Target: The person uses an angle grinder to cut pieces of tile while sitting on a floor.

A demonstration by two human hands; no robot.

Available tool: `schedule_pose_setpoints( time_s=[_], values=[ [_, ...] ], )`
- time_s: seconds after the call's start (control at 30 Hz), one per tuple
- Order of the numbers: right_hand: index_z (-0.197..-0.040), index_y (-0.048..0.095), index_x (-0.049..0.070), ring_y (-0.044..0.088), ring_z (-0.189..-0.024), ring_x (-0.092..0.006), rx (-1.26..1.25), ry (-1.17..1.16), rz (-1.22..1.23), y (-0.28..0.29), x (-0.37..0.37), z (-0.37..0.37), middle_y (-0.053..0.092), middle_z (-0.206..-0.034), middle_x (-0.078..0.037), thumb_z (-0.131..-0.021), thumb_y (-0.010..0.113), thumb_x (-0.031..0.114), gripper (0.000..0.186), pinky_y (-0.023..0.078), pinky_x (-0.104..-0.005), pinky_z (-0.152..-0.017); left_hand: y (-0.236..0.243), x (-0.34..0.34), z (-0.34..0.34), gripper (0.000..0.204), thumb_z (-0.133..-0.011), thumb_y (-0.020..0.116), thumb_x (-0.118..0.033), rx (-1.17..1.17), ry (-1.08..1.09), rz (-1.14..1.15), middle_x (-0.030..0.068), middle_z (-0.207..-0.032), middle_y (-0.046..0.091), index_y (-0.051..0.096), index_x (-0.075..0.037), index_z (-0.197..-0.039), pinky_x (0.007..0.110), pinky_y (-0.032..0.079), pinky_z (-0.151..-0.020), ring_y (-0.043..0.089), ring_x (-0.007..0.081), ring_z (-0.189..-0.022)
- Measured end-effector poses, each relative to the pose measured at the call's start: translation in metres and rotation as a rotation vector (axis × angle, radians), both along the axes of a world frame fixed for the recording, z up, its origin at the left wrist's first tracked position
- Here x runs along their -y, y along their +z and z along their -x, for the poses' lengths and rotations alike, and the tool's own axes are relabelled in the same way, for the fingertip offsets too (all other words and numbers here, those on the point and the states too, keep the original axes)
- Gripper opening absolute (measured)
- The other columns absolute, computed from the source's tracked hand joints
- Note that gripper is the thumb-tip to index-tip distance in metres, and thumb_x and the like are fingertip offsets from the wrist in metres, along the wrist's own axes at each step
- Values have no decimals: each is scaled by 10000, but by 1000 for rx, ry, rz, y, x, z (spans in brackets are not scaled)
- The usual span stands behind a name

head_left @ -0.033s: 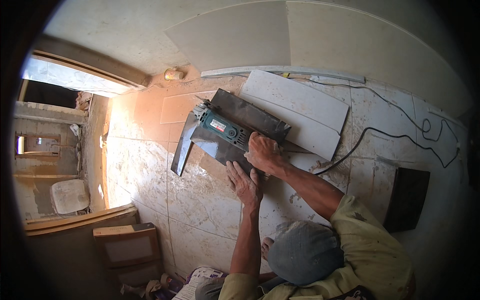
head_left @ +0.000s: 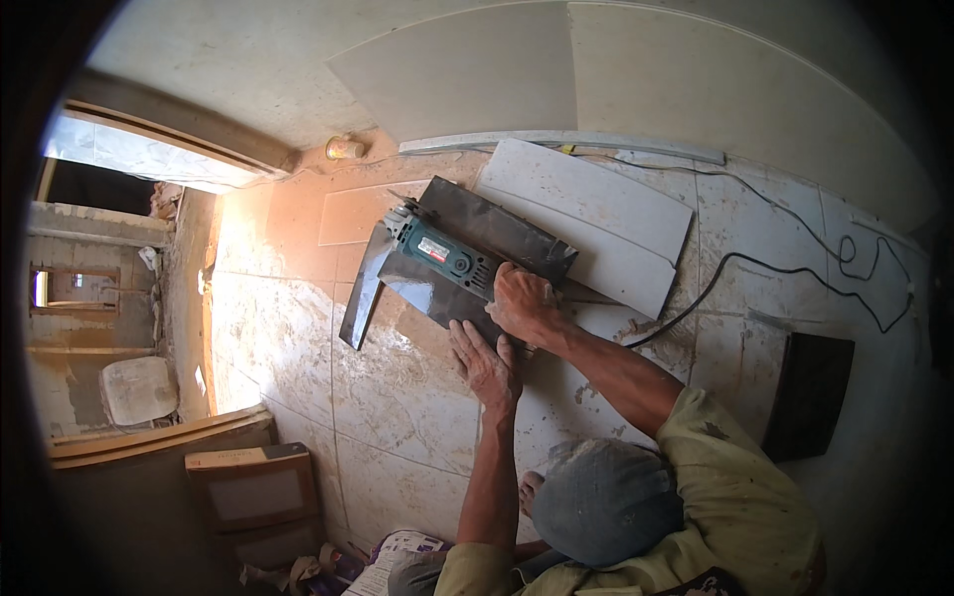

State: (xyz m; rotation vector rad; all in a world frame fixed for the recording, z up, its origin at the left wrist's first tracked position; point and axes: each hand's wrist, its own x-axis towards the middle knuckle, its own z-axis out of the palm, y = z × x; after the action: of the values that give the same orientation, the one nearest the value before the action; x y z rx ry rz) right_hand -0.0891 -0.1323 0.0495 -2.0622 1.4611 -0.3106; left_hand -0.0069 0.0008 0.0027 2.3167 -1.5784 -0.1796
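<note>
A cutting pass is judged to be in hand. The green angle grinder [head_left: 442, 256] is clenched in the right hand [head_left: 522, 303] over the dark tile [head_left: 497, 233]; the left hand [head_left: 484, 363], flat and released, presses the floor [head_left: 397, 417] beside it. Steady feed is called for.

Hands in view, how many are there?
2, both a co-worker's: one hand grips the green angle grinder, the other hand lies flat by the dark tile.

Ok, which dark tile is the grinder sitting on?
The centre dark tile, under the green grinder, with the left hand flat by its edge; the other dark tile lies alone at far right.
</note>
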Motion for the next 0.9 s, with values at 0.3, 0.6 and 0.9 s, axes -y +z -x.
schedule_pose_setpoints(
  time_s=[0.3,0.6,0.9],
  values=[
    [-997,547,-87,714,-805,-356,-2,-17,0,1,-5,2,671,-871,-253,-743,809,267,509,589,-427,-647,-4,-1,-3,718,-1007,392,-433,-4,-3,12,234,-1596,161,202,39,-1513,487,77,-1195,134,387,-1484],
    [-996,544,-70,711,-840,-366,-13,-30,-29,-5,-8,6,672,-884,-249,-754,803,268,490,592,-436,-701,-1,0,-1,727,-1009,392,-447,-27,-2,14,238,-1595,160,196,35,-1516,487,73,-1195,129,373,-1489],
    [-1012,530,-78,710,-841,-374,-18,-16,-68,9,-12,17,668,-915,-264,-769,793,267,497,594,-441,-701,-2,0,0,690,-996,465,-363,31,-8,34,253,-1582,190,236,57,-1493,504,129,-1192,182,421,-1463]
  ],
)
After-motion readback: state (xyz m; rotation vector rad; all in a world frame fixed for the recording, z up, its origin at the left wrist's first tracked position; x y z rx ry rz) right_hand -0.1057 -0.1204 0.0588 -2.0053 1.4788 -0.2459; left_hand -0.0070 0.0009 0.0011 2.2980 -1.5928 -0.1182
